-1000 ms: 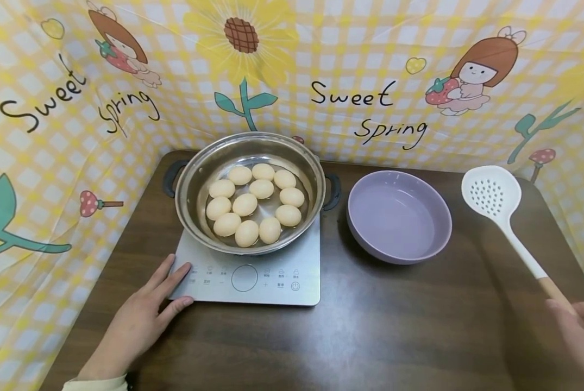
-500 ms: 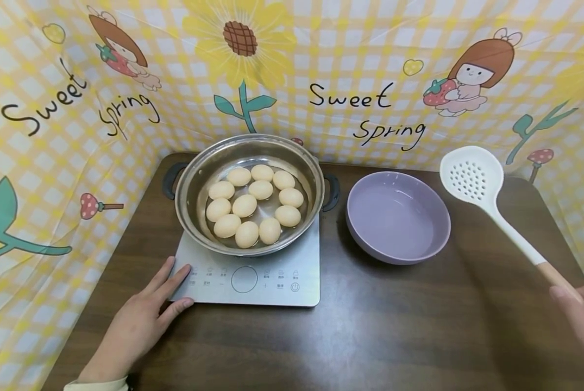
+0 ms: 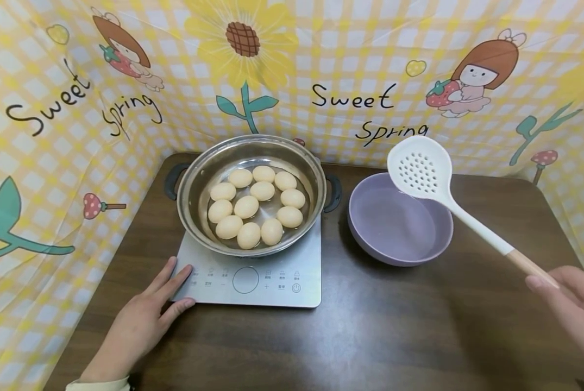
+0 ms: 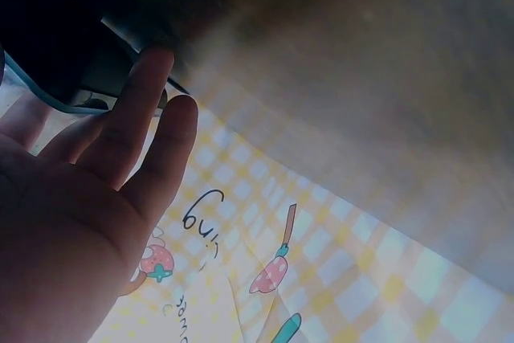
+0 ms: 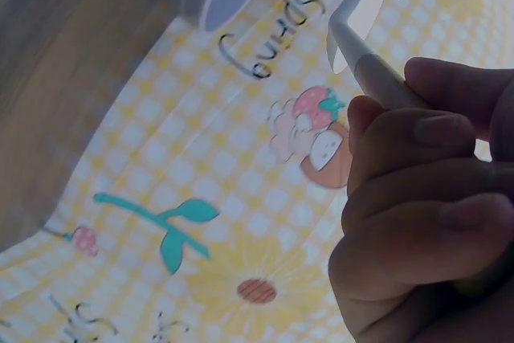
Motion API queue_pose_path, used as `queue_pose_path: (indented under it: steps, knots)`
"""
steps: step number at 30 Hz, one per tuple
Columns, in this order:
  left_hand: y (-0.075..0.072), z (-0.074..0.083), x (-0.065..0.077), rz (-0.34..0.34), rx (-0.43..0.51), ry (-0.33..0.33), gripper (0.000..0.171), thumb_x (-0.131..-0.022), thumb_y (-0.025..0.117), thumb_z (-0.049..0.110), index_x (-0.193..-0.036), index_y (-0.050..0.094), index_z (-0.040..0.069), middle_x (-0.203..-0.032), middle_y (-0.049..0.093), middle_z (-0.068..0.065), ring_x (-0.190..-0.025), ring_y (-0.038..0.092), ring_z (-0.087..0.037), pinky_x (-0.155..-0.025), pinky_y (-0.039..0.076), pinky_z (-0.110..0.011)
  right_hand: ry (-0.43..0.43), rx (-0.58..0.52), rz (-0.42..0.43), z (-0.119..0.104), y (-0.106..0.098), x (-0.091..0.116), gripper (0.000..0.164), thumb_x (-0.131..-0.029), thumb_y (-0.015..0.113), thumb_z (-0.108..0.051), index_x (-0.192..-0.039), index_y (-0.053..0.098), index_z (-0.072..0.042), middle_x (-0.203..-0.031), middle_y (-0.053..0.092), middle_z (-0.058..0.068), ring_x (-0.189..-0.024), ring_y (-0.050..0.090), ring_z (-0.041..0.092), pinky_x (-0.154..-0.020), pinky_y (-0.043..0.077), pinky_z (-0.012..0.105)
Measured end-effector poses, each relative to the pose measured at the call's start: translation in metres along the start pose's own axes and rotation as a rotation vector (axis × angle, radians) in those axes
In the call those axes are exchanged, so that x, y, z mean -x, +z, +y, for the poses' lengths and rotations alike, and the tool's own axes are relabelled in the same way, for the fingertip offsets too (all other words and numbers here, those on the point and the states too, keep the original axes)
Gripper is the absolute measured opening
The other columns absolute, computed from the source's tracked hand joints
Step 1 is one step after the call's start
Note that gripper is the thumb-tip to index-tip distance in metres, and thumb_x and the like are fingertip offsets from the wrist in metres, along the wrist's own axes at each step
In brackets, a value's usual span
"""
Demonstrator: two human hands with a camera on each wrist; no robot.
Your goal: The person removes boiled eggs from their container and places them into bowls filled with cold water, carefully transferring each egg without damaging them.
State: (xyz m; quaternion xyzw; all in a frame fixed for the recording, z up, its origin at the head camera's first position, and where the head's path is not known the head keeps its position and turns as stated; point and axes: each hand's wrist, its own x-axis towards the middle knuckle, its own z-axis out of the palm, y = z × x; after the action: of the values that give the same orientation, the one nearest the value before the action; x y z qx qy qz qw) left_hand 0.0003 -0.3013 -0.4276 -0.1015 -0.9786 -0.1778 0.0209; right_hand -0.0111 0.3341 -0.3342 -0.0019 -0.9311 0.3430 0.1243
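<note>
My right hand point(image 3: 572, 304) grips the wooden handle of a white slotted skimmer point(image 3: 477, 228), fingers curled round it in the right wrist view. The skimmer's perforated head overlaps the far rim of a purple bowl point(image 3: 370, 239) in the head view. My left hand point(image 3: 145, 315) rests with fingers straight at the left edge of a silver induction cooker point(image 3: 272, 296). On the cooker stands a steel pot point(image 3: 194, 228) with two dark handles. Several pale eggs point(image 3: 246, 207) lie in shallow water inside it.
A dark wooden table point(image 3: 370, 336) carries everything. Behind and to the left hangs a yellow checked cloth point(image 3: 340, 43) printed with flowers and figures. The purple bowl stands just right of the pot's right handle.
My right hand has lifted the skimmer and brought it leftward, from right of the purple bowl to over its far side. The left hand, pot and eggs have stayed put.
</note>
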Motion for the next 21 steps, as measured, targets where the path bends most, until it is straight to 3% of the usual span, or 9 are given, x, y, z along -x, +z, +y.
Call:
queue_pose_path:
  steps: [3, 6, 11, 13, 17, 21]
  knots:
    - [0.0, 0.0, 0.0, -0.009, -0.003, -0.006, 0.066, -0.098, 0.068, 0.038, -0.156, 0.043, 0.02, -0.162, 0.028, -0.018, -0.107, 0.061, -0.055, -0.079, 0.049, -0.065, -0.013, -0.013, -0.015, -0.01, 0.002, -0.002, 0.042, -0.097, 0.067, -0.005, -0.083, 0.061, -0.045, -0.055, 0.045, -0.007, -0.04, 0.034, 0.009, -0.034, 0.026, 0.028]
    - [-0.001, 0.0, 0.0, -0.015, -0.007, -0.006, 0.066, -0.098, 0.068, 0.038, -0.156, 0.043, 0.019, -0.162, 0.029, -0.018, -0.105, 0.063, -0.053, -0.078, 0.049, -0.064, -0.004, 0.022, -0.04, -0.021, 0.004, -0.004, 0.033, -0.098, 0.068, -0.011, -0.085, 0.063, -0.041, -0.055, 0.045, -0.008, -0.043, 0.034, 0.01, -0.037, 0.026, 0.028]
    - [-0.003, 0.0, 0.0, -0.019, -0.008, -0.004, 0.067, -0.098, 0.068, 0.038, -0.156, 0.043, 0.018, -0.161, 0.029, -0.02, -0.102, 0.064, -0.052, -0.077, 0.05, -0.063, -0.056, 0.133, -0.11, -0.043, 0.005, -0.011, 0.007, -0.099, 0.068, -0.02, -0.093, 0.067, -0.023, -0.05, 0.04, -0.009, -0.037, 0.031, 0.007, -0.032, 0.026, 0.027]
    - [-0.003, 0.001, 0.0, -0.014, -0.009, -0.001, 0.066, -0.098, 0.068, 0.038, -0.156, 0.044, 0.017, -0.16, 0.03, -0.02, -0.102, 0.065, -0.052, -0.077, 0.05, -0.063, -0.093, 0.197, -0.136, -0.051, 0.006, -0.014, 0.009, -0.099, 0.068, -0.024, -0.096, 0.067, -0.015, -0.051, 0.04, -0.011, -0.038, 0.031, 0.007, -0.034, 0.026, 0.028]
    - [-0.003, 0.001, 0.0, -0.007, -0.017, 0.0, 0.066, -0.097, 0.069, 0.038, -0.155, 0.045, 0.017, -0.16, 0.032, -0.02, -0.103, 0.065, -0.05, -0.077, 0.051, -0.062, -0.226, 0.305, -0.129, -0.065, 0.012, -0.024, 0.012, -0.095, 0.072, -0.03, -0.094, 0.065, -0.02, -0.054, 0.036, -0.016, -0.045, 0.032, 0.004, -0.042, 0.025, 0.028]
    - [-0.003, 0.002, 0.0, -0.009, -0.02, -0.006, 0.066, -0.097, 0.069, 0.039, -0.154, 0.045, 0.016, -0.16, 0.032, -0.02, -0.104, 0.065, -0.05, -0.077, 0.051, -0.062, -0.371, 0.316, -0.087, -0.076, 0.023, -0.032, 0.016, -0.091, 0.077, -0.029, -0.089, 0.062, -0.024, -0.056, 0.033, -0.022, -0.048, 0.031, 0.0, -0.044, 0.025, 0.026]
